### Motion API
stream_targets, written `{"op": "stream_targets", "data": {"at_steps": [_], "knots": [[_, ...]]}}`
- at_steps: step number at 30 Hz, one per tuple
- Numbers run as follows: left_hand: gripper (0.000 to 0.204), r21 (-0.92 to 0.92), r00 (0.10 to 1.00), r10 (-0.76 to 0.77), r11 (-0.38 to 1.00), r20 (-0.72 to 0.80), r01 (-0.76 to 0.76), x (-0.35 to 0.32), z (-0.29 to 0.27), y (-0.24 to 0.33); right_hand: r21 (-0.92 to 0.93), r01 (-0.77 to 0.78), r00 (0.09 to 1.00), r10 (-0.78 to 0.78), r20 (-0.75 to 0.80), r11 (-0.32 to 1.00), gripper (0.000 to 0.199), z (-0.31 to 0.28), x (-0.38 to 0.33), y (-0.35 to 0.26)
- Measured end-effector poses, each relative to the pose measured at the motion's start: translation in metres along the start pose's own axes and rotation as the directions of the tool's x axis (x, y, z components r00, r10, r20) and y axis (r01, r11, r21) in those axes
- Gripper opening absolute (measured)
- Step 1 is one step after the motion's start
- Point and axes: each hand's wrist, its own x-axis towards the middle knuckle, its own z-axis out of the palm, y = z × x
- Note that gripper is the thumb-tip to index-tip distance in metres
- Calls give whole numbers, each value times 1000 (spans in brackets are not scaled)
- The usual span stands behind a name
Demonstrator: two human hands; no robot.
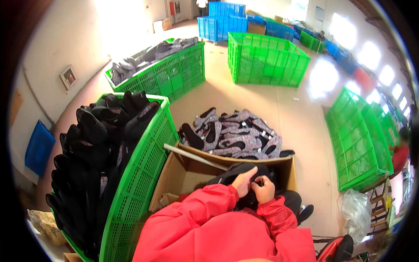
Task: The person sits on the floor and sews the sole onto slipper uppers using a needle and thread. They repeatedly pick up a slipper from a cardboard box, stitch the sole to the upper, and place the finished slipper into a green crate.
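Note:
My left hand (243, 181) and my right hand (263, 189) are close together over the cardboard box (288, 174) in front of me. Between them is a black cloth shoe (240, 168), partly covered by my hands and sleeves. The left hand grips it with the thumb stretched along the top. My right fingers are pinched together at its edge; the exact spot is too small to make out. Just beyond the box, a heap of grey patterned shoes turned inside out (240, 131) lies on the floor.
To my left, a green crate (139, 174) is heaped with black shoes (94, 144). Another filled green crate (183, 70) stands behind it. More green crates (266, 65) are ahead and at the right (353, 144). A clear plastic bag (355, 212) and a person in red (400, 153) are rightward.

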Motion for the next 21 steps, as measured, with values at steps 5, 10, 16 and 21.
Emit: {"op": "stream_targets", "data": {"at_steps": [5,10,16,21], "knots": [[36,40,998,42,998,-41,-41,-8,-17,-1,411,-36,997,60,-46,911,8,-21,-13,6],[47,41,969,-127,992,214,121,-36,2,-4,452,69,929,108,-353,889,19,-37,-5,50],[47,96,925,-213,977,315,192,-40,1,-8,439,-147,981,187,-49,886,43,-39,-8,53],[49,205,952,-278,946,125,250,-30,-11,-12,575,-215,959,282,-29,789,44,-24,-15,59]]}}
